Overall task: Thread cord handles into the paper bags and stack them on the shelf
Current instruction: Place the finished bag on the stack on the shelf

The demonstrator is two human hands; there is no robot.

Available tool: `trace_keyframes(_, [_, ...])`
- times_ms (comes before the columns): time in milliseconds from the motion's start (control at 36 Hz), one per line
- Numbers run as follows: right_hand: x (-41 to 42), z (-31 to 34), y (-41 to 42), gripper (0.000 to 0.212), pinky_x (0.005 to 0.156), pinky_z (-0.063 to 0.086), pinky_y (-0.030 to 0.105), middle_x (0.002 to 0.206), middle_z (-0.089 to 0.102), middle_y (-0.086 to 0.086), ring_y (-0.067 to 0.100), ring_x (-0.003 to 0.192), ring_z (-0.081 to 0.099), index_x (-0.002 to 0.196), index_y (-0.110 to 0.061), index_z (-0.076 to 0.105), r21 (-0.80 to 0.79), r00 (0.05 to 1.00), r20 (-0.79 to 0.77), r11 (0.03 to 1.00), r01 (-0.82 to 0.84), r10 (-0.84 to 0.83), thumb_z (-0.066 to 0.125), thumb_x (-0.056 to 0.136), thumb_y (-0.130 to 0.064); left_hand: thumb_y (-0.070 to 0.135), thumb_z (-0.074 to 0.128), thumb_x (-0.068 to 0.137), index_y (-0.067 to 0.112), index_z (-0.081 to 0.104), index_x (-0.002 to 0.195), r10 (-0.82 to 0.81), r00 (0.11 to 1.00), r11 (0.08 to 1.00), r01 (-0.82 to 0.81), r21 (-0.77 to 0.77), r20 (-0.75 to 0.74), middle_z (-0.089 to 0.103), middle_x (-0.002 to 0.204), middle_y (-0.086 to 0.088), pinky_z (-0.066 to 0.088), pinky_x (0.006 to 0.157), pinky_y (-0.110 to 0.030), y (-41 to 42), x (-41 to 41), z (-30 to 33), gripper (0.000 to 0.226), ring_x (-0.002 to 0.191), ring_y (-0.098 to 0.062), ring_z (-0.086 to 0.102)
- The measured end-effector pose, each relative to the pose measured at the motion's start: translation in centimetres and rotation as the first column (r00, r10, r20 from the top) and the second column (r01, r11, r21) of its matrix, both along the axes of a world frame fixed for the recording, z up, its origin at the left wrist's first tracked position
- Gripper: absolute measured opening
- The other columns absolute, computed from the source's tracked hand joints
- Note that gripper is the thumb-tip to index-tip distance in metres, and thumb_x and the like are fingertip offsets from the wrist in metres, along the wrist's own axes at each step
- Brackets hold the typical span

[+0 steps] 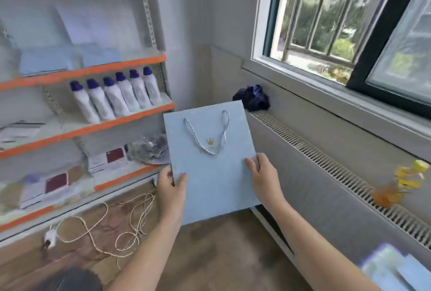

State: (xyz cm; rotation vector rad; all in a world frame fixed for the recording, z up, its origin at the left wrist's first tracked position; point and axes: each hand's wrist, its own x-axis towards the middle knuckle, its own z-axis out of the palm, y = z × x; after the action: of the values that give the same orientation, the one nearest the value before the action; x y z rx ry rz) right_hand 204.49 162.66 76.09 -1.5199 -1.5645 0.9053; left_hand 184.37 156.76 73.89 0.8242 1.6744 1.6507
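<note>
— What do you have there?

— A flat, light blue paper bag (210,162). I hold it up in front of me, over the brown floor (210,255). My left hand (171,184) grips its left edge, with my thumb on the front and my other fingers behind it. My right hand (262,174) grips the right edge, fingers curled over the front.

— Does it have a handle?

— Yes. A silver cord handle (208,132) hangs down the front in a loop, above both my hands. Its bottom lies by a small gold crown (210,141) printed on the bag.

— Where is the shelf?

— The shelf (81,73) is to my left, with orange edges. The bag is near it but not on it. Light blue bags (67,57) lie on an upper board. White bottles (114,97) with blue caps stand in a row one board lower.

— What is on the floor?

— Loose tan cord (105,230), left of my left arm. More blue bags (396,269) sit blurry at the bottom right. A window (338,22) is on my right, with a long heater (326,167) under it.
</note>
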Motion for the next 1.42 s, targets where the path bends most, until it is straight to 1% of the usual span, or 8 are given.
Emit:
trace_keyframes(111, [-6.2,1.2,4.6,0.017,0.058,0.038,0.025,0.084,0.055,-0.009,0.007,0.076,0.052,0.094,-0.017,0.048,0.031,0.999,-0.018,0.999,-0.038,0.038,0.046,0.102,-0.031,-0.009,0.066,0.082,0.017,0.048,0.126,0.009,0.994,1.000,-0.006,0.022,-0.109,0.066,0.109,0.006,0.049,0.079,-0.023,3.3,-4.9,0.9,0.054,0.094,-0.010,0.065])
trace_keyframes(250, [-12.3,2.3,9.3,0.016,0.064,0.045,0.033,0.086,0.060,-0.007,0.015,0.080,0.058,0.102,-0.017,0.050,0.060,0.994,-0.055,0.994,-0.091,0.095,0.048,0.101,-0.033,0.026,0.078,0.065,0.024,0.039,0.142,0.012,0.957,0.997,-0.035,-0.075,-0.289,0.055,0.133,0.002,0.046,0.103,-0.040,6.1,-10.5,0.2,0.086,0.121,-0.016,0.055])
trace_keyframes(361, [-17.8,2.7,14.8,0.014,0.075,0.048,0.037,0.089,0.059,-0.012,0.013,0.084,0.059,0.111,-0.023,0.046,0.098,0.987,-0.072,0.986,-0.134,0.141,0.047,0.102,-0.033,0.011,0.083,0.072,0.016,0.028,0.151,0.068,0.898,0.988,-0.121,-0.094,-0.435,0.041,0.132,-0.001,0.027,0.100,-0.015,9.8,-14.2,0.7,0.096,0.128,-0.015,0.039])
trace_keyframes(472, [-23.7,2.7,21.7,0.022,0.077,0.045,0.039,0.085,0.057,-0.010,0.021,0.085,0.057,0.117,-0.017,0.047,0.106,0.979,-0.090,0.979,-0.172,0.181,0.048,0.101,-0.031,0.012,0.084,0.071,0.007,0.026,0.150,0.130,0.811,0.979,-0.197,-0.057,-0.570,0.038,0.144,-0.016,0.025,0.111,-0.030,16.2,-19.1,1.1,0.098,0.136,-0.029,0.034])
trace_keyframes(778, [-37.5,3.7,44.3,0.031,0.078,0.032,0.025,0.103,0.043,0.003,0.025,0.106,0.046,0.118,-0.002,0.053,0.137,0.942,0.100,0.933,-0.333,0.321,0.060,0.094,-0.021,0.037,0.088,0.064,0.017,0.031,0.149,0.138,0.705,0.951,-0.291,-0.107,-0.696,0.025,0.153,-0.014,0.022,0.116,-0.039,35.8,-30.6,4.2,0.104,0.143,-0.029,0.020])
trace_keyframes(1000, [-45.5,6.2,55.2,0.058,0.075,0.031,0.022,0.118,0.047,0.008,0.019,0.105,0.046,0.140,-0.014,0.041,0.071,0.896,0.083,0.894,-0.443,0.437,0.066,0.088,-0.022,0.055,0.088,0.054,0.031,0.032,0.147,-0.085,0.712,0.939,-0.177,-0.296,-0.697,0.003,0.155,0.002,0.018,0.117,-0.028,45.0,-39.1,6.8,0.111,0.143,-0.017,0.010])
trace_keyframes(1167, [-52.5,7.0,61.0,0.051,0.093,0.040,0.034,0.131,0.044,0.013,0.030,0.117,0.050,0.134,-0.016,0.049,0.063,0.873,0.187,0.882,-0.468,0.450,0.067,0.088,-0.031,0.054,0.088,0.053,0.031,0.037,0.143,-0.108,0.717,0.922,-0.187,-0.340,-0.689,0.013,0.149,0.000,0.023,0.111,-0.026,51.1,-46.2,7.8,0.106,0.137,-0.019,0.018])
trace_keyframes(1417, [-65.9,7.3,68.8,0.049,0.087,0.043,0.033,0.123,0.046,0.014,0.035,0.103,0.057,0.126,-0.011,0.050,-0.004,0.742,0.413,0.816,-0.578,0.528,0.057,0.091,-0.045,0.054,0.088,0.057,0.033,0.038,0.142,-0.175,0.769,0.863,-0.180,-0.471,-0.614,0.031,0.137,-0.001,0.029,0.111,-0.030,60.1,-61.0,9.0,0.101,0.136,-0.020,0.028])
